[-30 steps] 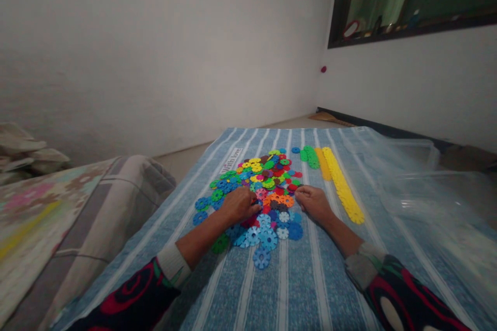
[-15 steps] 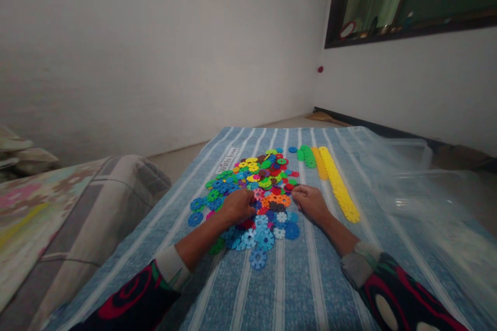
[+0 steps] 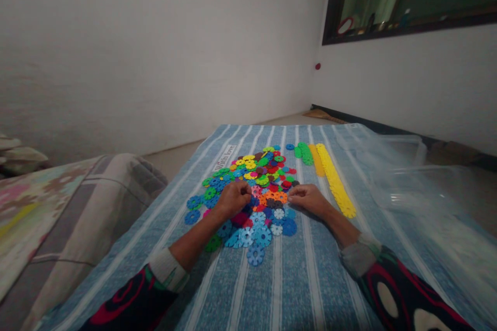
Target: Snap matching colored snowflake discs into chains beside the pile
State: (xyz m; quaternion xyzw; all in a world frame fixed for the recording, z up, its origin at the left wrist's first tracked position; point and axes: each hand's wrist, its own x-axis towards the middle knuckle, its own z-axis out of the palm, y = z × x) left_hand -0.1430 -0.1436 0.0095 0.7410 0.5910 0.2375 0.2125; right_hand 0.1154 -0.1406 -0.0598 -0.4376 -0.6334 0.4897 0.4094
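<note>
My left hand [image 3: 235, 199] is over the left of the discs [image 3: 263, 180] heaped on the tabletop [image 3: 298, 279], my right hand [image 3: 306, 197] at their right; both grips narrow, contents I can't tell. Picking seems in hand, calling next for one clean pinch.

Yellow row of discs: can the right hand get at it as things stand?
Likely yes. The right hand is at the right edge of the disc pile; the yellow row lies just to its right, with only striped cloth showing between.
</note>
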